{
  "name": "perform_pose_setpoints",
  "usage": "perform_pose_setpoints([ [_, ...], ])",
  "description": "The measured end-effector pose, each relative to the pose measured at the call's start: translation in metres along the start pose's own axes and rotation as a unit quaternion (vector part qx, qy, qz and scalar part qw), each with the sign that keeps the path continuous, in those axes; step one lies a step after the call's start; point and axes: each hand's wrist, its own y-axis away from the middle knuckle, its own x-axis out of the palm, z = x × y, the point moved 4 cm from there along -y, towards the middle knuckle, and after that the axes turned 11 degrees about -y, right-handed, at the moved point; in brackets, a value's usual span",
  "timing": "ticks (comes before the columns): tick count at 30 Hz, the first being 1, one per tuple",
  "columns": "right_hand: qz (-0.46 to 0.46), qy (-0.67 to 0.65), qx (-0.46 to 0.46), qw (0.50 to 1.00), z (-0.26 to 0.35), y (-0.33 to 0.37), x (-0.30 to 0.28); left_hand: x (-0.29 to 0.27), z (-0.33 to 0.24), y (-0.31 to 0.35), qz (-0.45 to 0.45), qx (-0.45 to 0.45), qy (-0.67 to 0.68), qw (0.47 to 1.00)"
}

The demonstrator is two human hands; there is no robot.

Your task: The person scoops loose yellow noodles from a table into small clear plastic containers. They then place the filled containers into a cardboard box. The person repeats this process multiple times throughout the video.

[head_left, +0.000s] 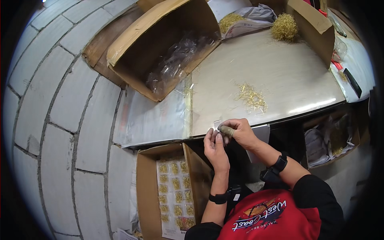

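Observation:
Near the front edge of the table, my left hand (216,150) and my right hand (240,132) meet with fingers closed. A small clear plastic case (217,123) shows just beyond the fingertips, apparently pinched between both hands; its lower part is hidden. A tan finger cover (227,131) wraps one digit of my right hand. Just beyond the hands, a loose scatter of thin gold-coloured metal pins (252,98) lies on the table top (224,76). Their exact kind is too small to tell.
A tilted cardboard carton (140,34) holds clear plastic pieces (180,56). Farther back are a ball-like gold heap (284,27) and a second heap (230,21) on crumpled wrapping. Below, at left, another carton (148,192) contains rows of filled clear packets (176,183). A black-handled tool (352,83) lies at right.

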Motion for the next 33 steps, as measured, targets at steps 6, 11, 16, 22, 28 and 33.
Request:
perform_pose_setpoints([
  [6,0.013,0.021,0.018,1.0,-0.01,0.001,-0.003,-0.003,-0.005,0.007,0.053,-0.09,0.145,0.984],
  [11,0.058,0.087,0.079,0.991,-0.008,0.01,0.005,-0.019,0.001,0.005,0.12,-0.111,0.049,0.985],
  [16,0.196,0.279,-0.113,0.933,0.002,0.022,0.019,-0.032,0.007,-0.006,0.247,-0.145,-0.013,0.958],
  [22,0.223,0.296,-0.004,0.929,0.0,0.02,0.019,-0.036,-0.001,0.002,0.286,-0.14,0.012,0.948],
  [28,0.237,0.273,0.08,0.929,0.004,0.023,0.025,-0.045,-0.006,0.008,0.299,-0.103,-0.012,0.948],
  [33,0.28,0.318,-0.061,0.904,-0.006,0.022,0.03,-0.051,0.001,0.005,0.278,-0.151,0.047,0.948],
])
